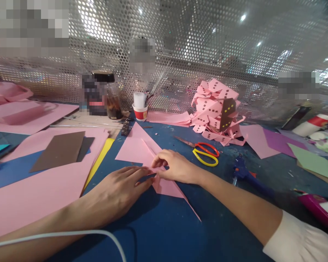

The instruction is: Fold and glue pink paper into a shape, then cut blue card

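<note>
A piece of pink paper [169, 186] with folded edges lies on the blue table in front of me, and a thin strip of it sticks out toward the lower right. My left hand [117, 189] has its thumb and fingertips closed on the paper's left side. From the right, my right hand [175, 166] pinches the same paper, its fingertips almost meeting those of the left. My fingers cover part of the folds. Just behind lies a flat pink sheet [132, 147]. Scissors [206, 152] with red and yellow handles rest to the right of my right hand.
A blue glue gun [244, 173] lies right of my forearm. Behind the scissors stands a pink paper structure [211, 105] with dark marks. Large pink sheets [54, 193] cover the left. A paper cup [140, 112] and a jar [114, 103] stand near the perforated metal screen [177, 47]. A white cable [93, 231] crosses the foreground.
</note>
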The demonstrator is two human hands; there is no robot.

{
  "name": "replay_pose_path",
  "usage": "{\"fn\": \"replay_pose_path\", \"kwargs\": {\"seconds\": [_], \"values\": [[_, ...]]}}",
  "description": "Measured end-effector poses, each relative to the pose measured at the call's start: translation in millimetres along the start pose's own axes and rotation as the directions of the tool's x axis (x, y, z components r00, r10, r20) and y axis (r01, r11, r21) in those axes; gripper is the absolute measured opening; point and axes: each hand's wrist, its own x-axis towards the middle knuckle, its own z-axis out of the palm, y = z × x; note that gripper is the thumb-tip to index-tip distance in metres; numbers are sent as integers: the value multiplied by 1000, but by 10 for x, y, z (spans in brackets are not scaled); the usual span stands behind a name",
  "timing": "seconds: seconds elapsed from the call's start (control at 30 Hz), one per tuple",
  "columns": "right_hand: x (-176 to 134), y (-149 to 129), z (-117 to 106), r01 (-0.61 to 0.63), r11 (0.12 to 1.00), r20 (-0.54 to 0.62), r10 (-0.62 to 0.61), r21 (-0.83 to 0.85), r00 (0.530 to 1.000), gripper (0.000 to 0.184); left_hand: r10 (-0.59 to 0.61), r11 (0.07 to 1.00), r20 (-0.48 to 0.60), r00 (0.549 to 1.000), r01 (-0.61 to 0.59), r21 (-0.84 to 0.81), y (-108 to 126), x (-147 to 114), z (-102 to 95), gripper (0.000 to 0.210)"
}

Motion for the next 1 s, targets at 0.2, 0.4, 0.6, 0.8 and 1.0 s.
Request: {"fn": "replay_pose_path", "kwargs": {"seconds": [0.2, 0.4, 0.6, 0.8, 1.0], "values": [[5, 4, 58, 12, 999, -69, -14, -30, 998, 12, 27, 999, -19, 999, -26, 27, 15, 1, -22, 37], [6, 25, 82, 16, 999, -78, -19, -35, 997, 13, 35, 999, -43, 998, -33, 34, 16, 25, -29, 37], [-11, 7, 37, 33, 999, -56, -36, -40, 998, 16, 28, 999, -37, 999, -27, 35, 26, 51, -49, 36], [-13, 22, 44, 41, 998, -56, -44, -48, 997, 17, 33, 998, -41, 999, -31, 50, 23, 17, -19, 40], [-5, -13, 113, 14, 994, -135, -29, -112, 990, 7, 48, 990, -44, 998, -41, 136, 92, 1, -8, 39]]}}
